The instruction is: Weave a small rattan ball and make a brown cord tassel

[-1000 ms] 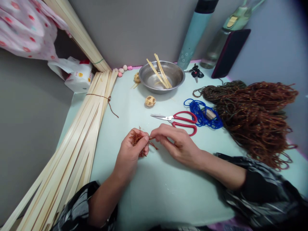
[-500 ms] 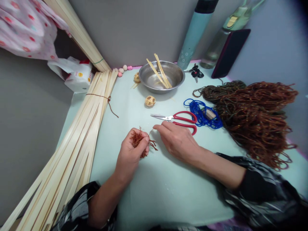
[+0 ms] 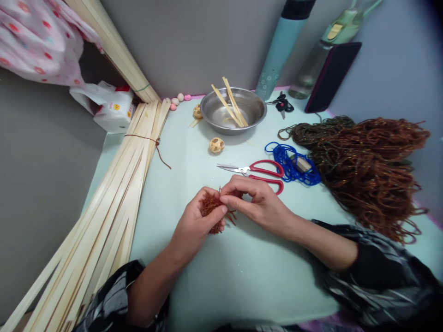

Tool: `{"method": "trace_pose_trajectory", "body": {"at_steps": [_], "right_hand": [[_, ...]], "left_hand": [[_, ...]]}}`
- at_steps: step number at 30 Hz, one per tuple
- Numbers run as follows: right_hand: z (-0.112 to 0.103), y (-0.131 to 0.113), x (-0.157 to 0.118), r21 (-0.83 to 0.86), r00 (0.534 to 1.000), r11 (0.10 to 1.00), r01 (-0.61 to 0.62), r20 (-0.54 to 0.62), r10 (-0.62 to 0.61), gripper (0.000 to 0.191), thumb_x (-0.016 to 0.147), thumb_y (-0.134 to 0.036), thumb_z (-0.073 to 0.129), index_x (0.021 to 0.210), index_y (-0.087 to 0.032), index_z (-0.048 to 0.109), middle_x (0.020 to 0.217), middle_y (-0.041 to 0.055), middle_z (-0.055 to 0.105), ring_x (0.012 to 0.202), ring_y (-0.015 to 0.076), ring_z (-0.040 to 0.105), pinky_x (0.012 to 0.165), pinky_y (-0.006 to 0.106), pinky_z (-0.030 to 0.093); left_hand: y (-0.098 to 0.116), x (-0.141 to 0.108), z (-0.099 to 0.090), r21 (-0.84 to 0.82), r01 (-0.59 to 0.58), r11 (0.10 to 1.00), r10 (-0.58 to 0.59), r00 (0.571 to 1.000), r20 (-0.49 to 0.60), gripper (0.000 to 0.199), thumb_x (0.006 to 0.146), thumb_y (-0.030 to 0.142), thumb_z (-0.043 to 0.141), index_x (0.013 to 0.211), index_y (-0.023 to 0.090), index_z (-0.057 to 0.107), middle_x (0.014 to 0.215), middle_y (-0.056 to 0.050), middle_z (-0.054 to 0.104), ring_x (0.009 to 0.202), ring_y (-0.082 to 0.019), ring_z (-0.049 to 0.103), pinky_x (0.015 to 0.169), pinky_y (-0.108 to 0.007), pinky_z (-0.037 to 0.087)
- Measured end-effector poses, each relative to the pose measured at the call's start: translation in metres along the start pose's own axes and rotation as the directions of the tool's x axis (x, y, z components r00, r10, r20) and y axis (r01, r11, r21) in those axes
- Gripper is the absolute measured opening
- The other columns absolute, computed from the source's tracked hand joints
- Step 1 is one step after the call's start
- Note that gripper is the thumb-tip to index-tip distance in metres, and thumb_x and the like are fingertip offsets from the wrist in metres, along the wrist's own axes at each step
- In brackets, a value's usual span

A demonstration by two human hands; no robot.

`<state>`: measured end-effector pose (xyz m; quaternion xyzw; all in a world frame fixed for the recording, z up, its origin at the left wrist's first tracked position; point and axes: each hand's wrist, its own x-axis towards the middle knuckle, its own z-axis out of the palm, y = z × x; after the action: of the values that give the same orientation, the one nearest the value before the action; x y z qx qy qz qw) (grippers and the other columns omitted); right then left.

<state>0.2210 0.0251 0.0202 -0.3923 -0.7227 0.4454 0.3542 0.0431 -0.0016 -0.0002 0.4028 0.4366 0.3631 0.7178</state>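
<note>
A small brown yarn bundle with cut, fringed ends is pinched in my left hand. Loose strands stick out on its right side, by my thumb. My right hand is closed, thumb and forefinger pressed together against the bundle's upper right edge; what they pinch there is too small to make out. Just beyond my right hand lie red-handled scissors, blades pointing left. A woven ball of pale strips rests on the table farther back.
Long pale wood strips, tied with cord, run along the left. A steel bowl holding several strips stands at the back. Blue cord and a large heap of brown yarn lie right. A phone leans near the bottles.
My left hand has moved right with the yarn bundle, and my right fingers, apart from it before with a strand between, now meet it. The scissors and other things stay put.
</note>
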Motion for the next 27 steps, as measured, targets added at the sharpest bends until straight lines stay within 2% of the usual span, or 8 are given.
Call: {"method": "trace_pose_trajectory", "body": {"at_steps": [4,7,10,13,15,22,25,27], "right_hand": [[-0.002,-0.0011,0.0023,-0.001,0.999,1.0,-0.007,-0.054,0.007,0.015,0.098,-0.021,0.06,0.086,-0.016,0.066,0.077,-0.0009,0.06,0.07,0.0109,0.053,0.065,0.024,0.041],[-0.0031,-0.0027,0.0023,0.049,0.996,0.996,-0.074,-0.053,0.077,0.02,0.101,-0.03,0.055,0.089,-0.016,0.061,0.078,-0.0008,0.058,0.071,0.0118,0.054,0.065,0.024,0.042],[-0.0024,-0.0041,0.0015,0.127,0.988,0.98,-0.153,0.055,0.147,0.021,0.098,-0.037,0.06,0.092,-0.017,0.059,0.079,-0.0002,0.061,0.073,0.0128,0.056,0.064,0.024,0.043],[-0.0011,-0.0039,0.0014,0.229,0.958,0.945,-0.233,0.219,0.183,0.022,0.098,-0.037,0.061,0.092,-0.016,0.06,0.081,0.0012,0.064,0.075,0.0132,0.058,0.069,0.025,0.044],[-0.0006,-0.0021,0.0018,0.264,0.946,0.928,-0.263,0.26,0.194,0.023,0.099,-0.035,0.059,0.087,-0.015,0.06,0.078,0.0006,0.062,0.073,0.0122,0.055,0.069,0.025,0.043],[-0.0013,0.0022,0.0026,0.168,0.973,0.962,-0.217,0.112,0.2,0.017,0.098,-0.027,0.055,0.085,-0.016,0.059,0.072,-0.0018,0.055,0.067,0.0117,0.049,0.062,0.024,0.038],[-0.0023,-0.001,0.002,0.039,0.991,0.991,-0.131,0.002,0.131,0.017,0.097,-0.026,0.057,0.083,-0.017,0.059,0.073,-0.0008,0.057,0.068,0.0125,0.051,0.062,0.025,0.039],[-0.0025,-0.0026,0.0009,-0.032,0.998,0.998,-0.055,-0.002,0.055,0.018,0.095,-0.027,0.062,0.08,-0.017,0.06,0.077,0.0007,0.058,0.072,0.0134,0.053,0.065,0.026,0.041]], "left_hand": [[0.0007,-0.0008,0.0007,0.001,0.026,1.0,-0.026,0.998,0.054,0.02,0.089,0.035,0.069,0.09,0.019,0.057,0.061,0.005,0.059,0.052,-0.006,0.052,0.049,-0.016,0.036],[0.0018,-0.001,0.0002,-0.022,-0.001,1.0,0.0,0.999,-0.039,0.019,0.089,0.035,0.07,0.091,0.019,0.059,0.062,0.005,0.06,0.054,-0.006,0.054,0.051,-0.016,0.038],[0.0026,0.0,-0.0007,-0.048,-0.055,0.997,0.048,0.989,-0.143,0.02,0.088,0.035,0.071,0.092,0.02,0.059,0.062,0.005,0.06,0.055,-0.006,0.054,0.053,-0.017,0.039],[0.0027,0.0007,-0.0014,-0.051,-0.095,0.994,0.083,0.978,-0.191,0.018,0.089,0.034,0.07,0.092,0.02,0.06,0.063,0.005,0.059,0.055,-0.007,0.053,0.054,-0.018,0.04],[0.0029,0.0005,-0.0016,-0.054,-0.109,0.993,0.095,0.972,-0.216,0.017,0.089,0.034,0.069,0.091,0.02,0.06,0.064,0.005,0.059,0.056,-0.007,0.054,0.055,-0.018,0.041],[0.0059,-0.002,-0.0011,-0.03,-0.095,0.995,0.086,0.969,-0.233,0.017,0.092,0.035,0.066,0.092,0.019,0.06,0.065,0.004,0.059,0.056,-0.007,0.053,0.054,-0.019,0.04],[0.0051,-0.0009,-0.0014,-0.018,-0.103,0.995,0.096,0.968,-0.233,0.017,0.092,0.036,0.066,0.092,0.02,0.06,0.065,0.004,0.059,0.058,-0.008,0.054,0.055,-0.019,0.041],[0.0038,0.0001,-0.0017,-0.014,-0.109,0.994,0.103,0.968,-0.228,0.018,0.091,0.036,0.067,0.092,0.02,0.06,0.066,0.004,0.059,0.058,-0.008,0.054,0.055,-0.019,0.041]]}}
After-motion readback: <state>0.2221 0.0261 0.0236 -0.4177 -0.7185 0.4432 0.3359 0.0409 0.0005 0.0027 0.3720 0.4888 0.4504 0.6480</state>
